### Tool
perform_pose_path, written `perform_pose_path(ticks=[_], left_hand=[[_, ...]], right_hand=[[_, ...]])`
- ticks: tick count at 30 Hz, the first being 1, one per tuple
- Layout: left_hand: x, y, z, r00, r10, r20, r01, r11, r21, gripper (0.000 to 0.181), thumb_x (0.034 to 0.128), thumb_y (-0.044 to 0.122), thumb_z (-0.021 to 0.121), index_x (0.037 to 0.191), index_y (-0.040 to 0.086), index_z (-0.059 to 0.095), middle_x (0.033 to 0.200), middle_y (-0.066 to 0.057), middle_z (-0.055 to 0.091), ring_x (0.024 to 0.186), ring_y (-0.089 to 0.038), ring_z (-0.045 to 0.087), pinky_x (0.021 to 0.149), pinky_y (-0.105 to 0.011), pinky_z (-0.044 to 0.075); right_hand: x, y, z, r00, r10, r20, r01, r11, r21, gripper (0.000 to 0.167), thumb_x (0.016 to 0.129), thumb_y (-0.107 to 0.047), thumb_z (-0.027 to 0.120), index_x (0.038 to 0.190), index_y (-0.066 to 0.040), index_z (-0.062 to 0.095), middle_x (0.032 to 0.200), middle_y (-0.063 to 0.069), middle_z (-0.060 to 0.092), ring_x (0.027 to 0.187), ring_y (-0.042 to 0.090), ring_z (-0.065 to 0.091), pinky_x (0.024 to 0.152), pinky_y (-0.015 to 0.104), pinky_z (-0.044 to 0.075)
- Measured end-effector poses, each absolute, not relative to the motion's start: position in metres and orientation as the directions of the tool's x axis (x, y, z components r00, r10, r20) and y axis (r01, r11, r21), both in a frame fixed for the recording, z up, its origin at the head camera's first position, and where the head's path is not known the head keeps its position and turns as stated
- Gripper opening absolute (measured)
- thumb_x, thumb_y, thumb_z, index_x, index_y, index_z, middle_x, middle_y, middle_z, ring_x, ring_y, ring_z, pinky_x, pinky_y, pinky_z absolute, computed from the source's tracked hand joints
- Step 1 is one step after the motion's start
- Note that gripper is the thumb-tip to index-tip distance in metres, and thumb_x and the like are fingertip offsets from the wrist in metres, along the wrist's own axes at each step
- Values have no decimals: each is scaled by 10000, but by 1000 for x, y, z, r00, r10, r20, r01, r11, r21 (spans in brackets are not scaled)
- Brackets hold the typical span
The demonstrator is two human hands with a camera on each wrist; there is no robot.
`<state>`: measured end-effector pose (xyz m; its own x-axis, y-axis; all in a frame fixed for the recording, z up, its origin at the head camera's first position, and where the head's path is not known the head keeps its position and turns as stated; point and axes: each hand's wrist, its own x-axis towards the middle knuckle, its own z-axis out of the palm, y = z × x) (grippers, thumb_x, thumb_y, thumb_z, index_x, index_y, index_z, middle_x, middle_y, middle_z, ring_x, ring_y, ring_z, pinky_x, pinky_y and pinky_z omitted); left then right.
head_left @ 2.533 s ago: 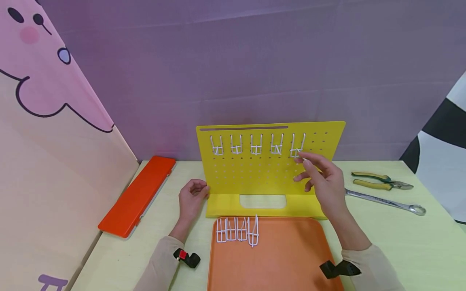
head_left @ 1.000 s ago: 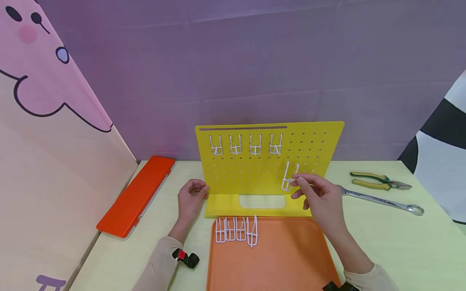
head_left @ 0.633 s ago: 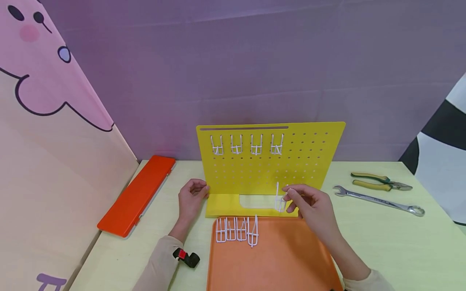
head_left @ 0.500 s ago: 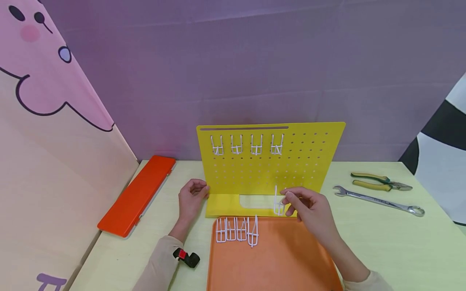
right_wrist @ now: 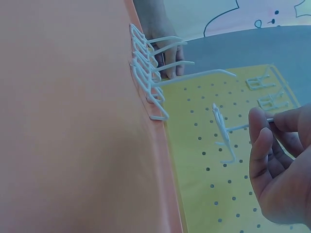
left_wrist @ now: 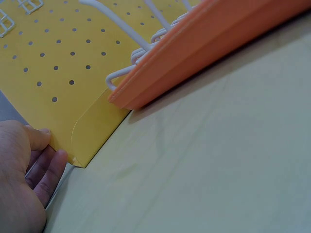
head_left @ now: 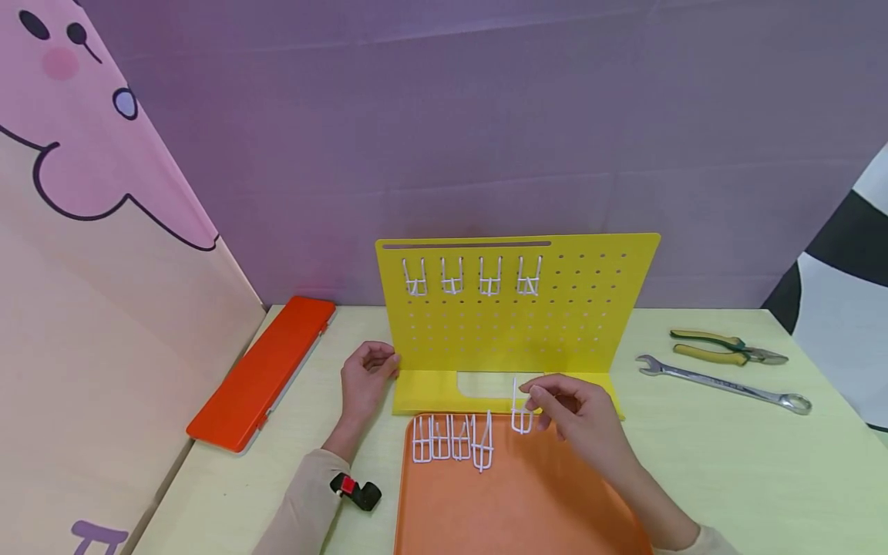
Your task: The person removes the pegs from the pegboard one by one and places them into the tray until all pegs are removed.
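Observation:
My right hand (head_left: 579, 420) pinches one prong of a white wire pegboard hook (head_left: 522, 420) between thumb and fingertips, over the far edge of the orange tray (head_left: 451, 509). In the right wrist view that hook (right_wrist: 221, 124) is off the board, its cross wires pointing away from the fingers. My left hand (head_left: 364, 381) grips the lower left edge of the yellow pegboard (head_left: 479, 331), thumb and fingers at its corner in the left wrist view. Several white hooks (head_left: 461, 439) lie in a row at the tray's far left. Several more (head_left: 451, 277) hang along the board's upper row.
A long red case (head_left: 264, 374) lies left of the board. On the right are yellow-handled pliers (head_left: 728, 348) and a combination wrench (head_left: 721, 381). The pegboard's base (head_left: 423, 393) meets the tray's far edge. A purple cloth wall (head_left: 486, 131) stands behind the table.
My right hand has taken the fifth hook off the board's upper row and carried it down and left to the tray's far edge. My left hand has stayed at the board's edge.

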<state>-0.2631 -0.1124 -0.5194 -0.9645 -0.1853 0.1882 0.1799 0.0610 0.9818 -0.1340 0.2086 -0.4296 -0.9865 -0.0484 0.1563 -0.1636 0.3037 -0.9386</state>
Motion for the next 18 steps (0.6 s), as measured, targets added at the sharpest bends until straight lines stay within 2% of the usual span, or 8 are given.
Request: perform_pose_path(ticks=[11,18], left_hand=[[-262,-113,-519,-966,-185,179,172,51,984,134,974,-58,815,1065,-13,727,954,-124,729,830,-193,684,710,-217,649],[-263,-113,-519,-966,-182,183,178,42,983,133,974,-61,813,1064,-23,723,952,-122,728,833,-186,686,709,-217,649]], right_hand=[[-129,202,-435,-990,-116,79,-114,336,-935,138,1079,-78,720,1151,14,793,896,140,745,697,242,718,556,266,521],[-129,200,-440,-985,-165,48,-103,338,-936,144,1071,-117,745,1140,-4,802,889,139,739,694,207,717,575,258,529]])
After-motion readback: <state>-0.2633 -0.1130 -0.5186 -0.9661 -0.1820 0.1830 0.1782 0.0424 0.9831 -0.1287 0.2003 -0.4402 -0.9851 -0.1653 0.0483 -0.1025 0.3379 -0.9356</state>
